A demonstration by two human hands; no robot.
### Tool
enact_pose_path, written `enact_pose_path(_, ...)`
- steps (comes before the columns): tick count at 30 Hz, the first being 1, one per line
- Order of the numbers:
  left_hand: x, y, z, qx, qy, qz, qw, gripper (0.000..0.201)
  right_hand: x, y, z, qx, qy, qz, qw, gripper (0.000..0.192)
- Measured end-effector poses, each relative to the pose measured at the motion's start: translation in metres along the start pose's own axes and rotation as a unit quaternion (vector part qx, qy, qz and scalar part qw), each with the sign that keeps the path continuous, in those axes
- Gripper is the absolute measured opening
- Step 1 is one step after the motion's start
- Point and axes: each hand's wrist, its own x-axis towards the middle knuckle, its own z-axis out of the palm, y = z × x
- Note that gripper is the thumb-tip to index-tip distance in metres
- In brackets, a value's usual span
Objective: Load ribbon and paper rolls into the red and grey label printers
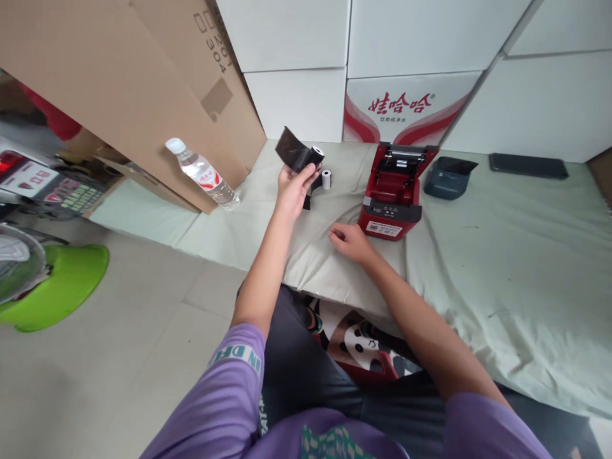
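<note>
My left hand [295, 188] is raised over the cloth, its fingers closed around a paper roll [317, 154]. The roll has a white core end, and a loose dark strip of it curls up to the left. Just behind my fingers, a second paper roll [326, 179] stands on the cloth. My right hand [351, 241] rests on the cloth in a loose fist, with nothing visible in it. Beside it is a red receipt printer [391, 220] with its lid raised and its paper bay showing.
A water bottle [205, 175] stands at the left by a large cardboard box [157, 83]. Right of the printer lie a small dark device [447, 178] and a black phone [528, 166]. White cartons [296, 102] line the back of the cloth-covered surface [488, 255].
</note>
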Motion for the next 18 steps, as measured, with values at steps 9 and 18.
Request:
enact_pose_path(9,-0.007,-0.034,0.018,0.125,-0.106,0.071,0.984,0.053,0.0,0.002,0.001,0.001,-0.003,-0.003,1.0,0.019)
enact_pose_path(18,-0.026,-0.05,0.031,0.223,-0.206,0.074,0.95,0.048,0.001,0.004,0.003,-0.009,0.002,-0.002,1.0,0.016)
